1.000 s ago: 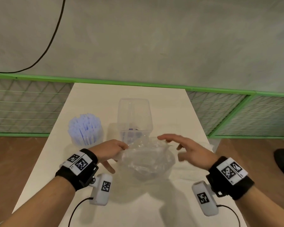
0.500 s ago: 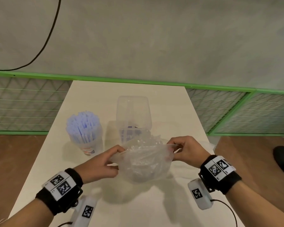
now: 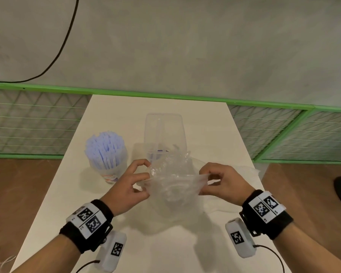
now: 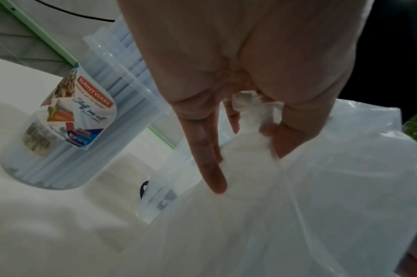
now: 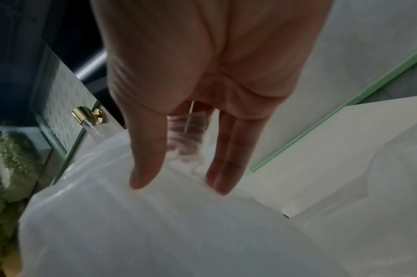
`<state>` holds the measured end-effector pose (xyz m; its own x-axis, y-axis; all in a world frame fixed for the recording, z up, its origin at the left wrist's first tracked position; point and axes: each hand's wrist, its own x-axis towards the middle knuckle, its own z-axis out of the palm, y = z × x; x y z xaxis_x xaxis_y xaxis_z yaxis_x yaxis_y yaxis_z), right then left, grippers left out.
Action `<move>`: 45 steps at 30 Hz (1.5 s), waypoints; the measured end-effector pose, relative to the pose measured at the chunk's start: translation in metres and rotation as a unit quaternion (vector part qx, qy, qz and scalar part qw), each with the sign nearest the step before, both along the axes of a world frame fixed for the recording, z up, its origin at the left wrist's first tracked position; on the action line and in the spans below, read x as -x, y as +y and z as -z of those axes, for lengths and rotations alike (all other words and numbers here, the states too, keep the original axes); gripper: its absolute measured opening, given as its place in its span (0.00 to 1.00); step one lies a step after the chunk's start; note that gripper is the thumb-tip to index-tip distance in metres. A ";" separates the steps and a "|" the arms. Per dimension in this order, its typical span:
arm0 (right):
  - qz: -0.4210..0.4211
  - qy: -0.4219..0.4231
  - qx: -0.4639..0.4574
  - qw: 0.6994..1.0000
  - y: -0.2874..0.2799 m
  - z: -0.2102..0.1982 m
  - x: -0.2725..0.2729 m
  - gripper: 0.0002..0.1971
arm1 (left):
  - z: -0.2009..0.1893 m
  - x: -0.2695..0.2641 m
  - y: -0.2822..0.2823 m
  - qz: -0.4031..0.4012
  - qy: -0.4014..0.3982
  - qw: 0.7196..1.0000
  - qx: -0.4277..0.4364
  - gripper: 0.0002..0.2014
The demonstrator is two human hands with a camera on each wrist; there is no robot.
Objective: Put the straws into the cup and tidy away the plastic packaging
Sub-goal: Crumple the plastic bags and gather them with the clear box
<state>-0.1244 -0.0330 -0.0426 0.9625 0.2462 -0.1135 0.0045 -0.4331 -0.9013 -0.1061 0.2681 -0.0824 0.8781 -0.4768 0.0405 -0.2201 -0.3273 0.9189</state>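
Observation:
A clear plastic bag (image 3: 173, 186) hangs above the middle of the white table (image 3: 165, 243), stretched between both hands. My left hand (image 3: 134, 184) pinches its left edge, and in the left wrist view the plastic bag (image 4: 321, 187) bunches between thumb and fingers of the left hand (image 4: 250, 112). My right hand (image 3: 219, 180) pinches the right edge; the right wrist view shows the right hand (image 5: 191, 131) with the bag (image 5: 155, 224) under its fingers. A labelled clear cup (image 3: 108, 170) at the left is packed with upright pale blue straws (image 3: 105, 148).
A tall clear empty container (image 3: 164, 133) stands just behind the bag. More crumpled clear plastic (image 3: 238, 186) lies on the table under and right of my right hand. A green mesh fence (image 3: 283, 134) runs behind the table; wooden floor lies on both sides.
My right hand went from open above the bag to pinching its right edge. The bag now hangs stretched between both hands, a little nearer to me than before.

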 end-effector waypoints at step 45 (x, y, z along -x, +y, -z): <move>0.073 -0.118 0.001 0.990 0.034 0.038 0.061 0.25 | 0.022 0.046 -0.008 -0.124 -0.055 0.988 0.069 0.20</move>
<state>-0.1850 0.0005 -0.0810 0.9877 0.1026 0.1176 0.1514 -0.4462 -0.8820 -0.1520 0.2605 -0.1046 0.9543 -0.2300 0.1906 -0.2486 -0.2578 0.9337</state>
